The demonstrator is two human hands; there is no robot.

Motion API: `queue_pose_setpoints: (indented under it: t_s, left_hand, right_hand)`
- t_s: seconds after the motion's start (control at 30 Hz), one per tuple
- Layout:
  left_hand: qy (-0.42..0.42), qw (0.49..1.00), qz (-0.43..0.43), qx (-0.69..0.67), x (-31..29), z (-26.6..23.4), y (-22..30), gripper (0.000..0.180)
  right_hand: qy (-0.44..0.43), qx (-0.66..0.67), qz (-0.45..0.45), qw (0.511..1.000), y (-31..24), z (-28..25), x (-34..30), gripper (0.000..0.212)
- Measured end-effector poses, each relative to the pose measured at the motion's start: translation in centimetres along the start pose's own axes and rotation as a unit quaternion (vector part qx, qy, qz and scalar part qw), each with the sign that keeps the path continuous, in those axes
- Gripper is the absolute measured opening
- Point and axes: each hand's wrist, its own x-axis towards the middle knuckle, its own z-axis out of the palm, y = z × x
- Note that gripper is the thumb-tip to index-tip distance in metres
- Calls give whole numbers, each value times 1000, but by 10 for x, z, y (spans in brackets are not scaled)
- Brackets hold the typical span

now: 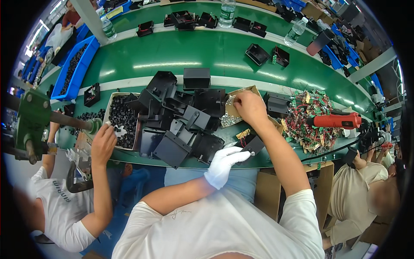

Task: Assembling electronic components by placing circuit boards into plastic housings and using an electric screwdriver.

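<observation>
Holding a black box (pixel 255 146) near mid-frame, just below the right hand (pixel 252 108), is the left hand (pixel 224 165); the right one's grip is hidden.

A heap of boxes (pixel 173 148) sat between a left tray (pixel 137 137) and a right tray (pixel 235 92). Wires (pixel 308 136) lay farther right. Bottles (pixel 227 15) stood far behind.
</observation>
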Motion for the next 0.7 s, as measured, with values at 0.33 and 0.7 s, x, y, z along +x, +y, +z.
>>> queue_pose_setpoints:
  t_s: [0.33, 0.7]
  left_hand:
    - [50, 998, -31, -26, 4, 10, 6, 15]
    - [45, 954, 55, 292, 2, 12, 4, 18]
  right_hand:
    - [22, 589, 182, 787, -19, -111, -151, 20]
    - [33, 560, 264, 784, -20, -82, -184, 24]
